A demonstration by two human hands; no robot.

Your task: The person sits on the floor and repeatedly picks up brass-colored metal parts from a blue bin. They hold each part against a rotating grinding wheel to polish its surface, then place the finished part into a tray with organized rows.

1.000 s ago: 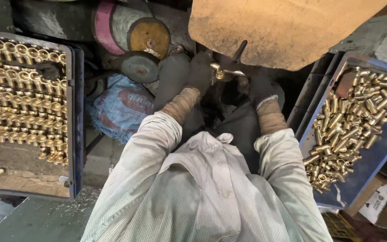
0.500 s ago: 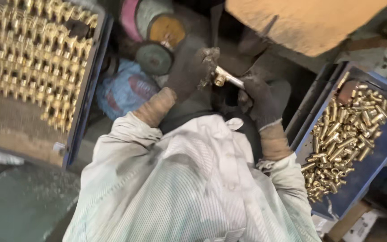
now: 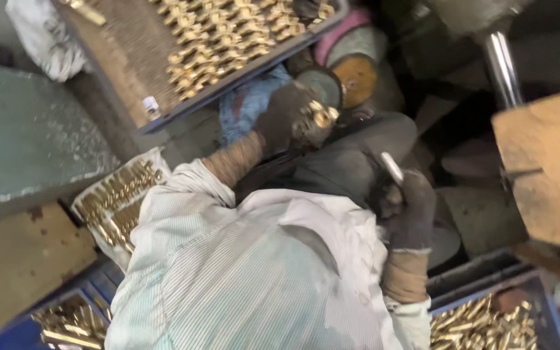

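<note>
Your left hand, in a dark grimy work glove with a tan knitted cuff, was curled around a small shiny brass fitting, held up in front of you just below the edge of the long blue tray of brass parts laid out in rows. Your right hand, gloved the same way, was closed around a slim silvery metal rod whose tip poked up and to the left out of your fist (the picture was blurred, so its exact shape could not be made out). The two hands were well apart, with your dark trouser knee between them. Behind the fitting sat a round orange-faced disc with a pink rim. A blue crate of loose brass pieces lay by your right elbow, and a white-lined box of brass tubes sat near your left sleeve.
</note>
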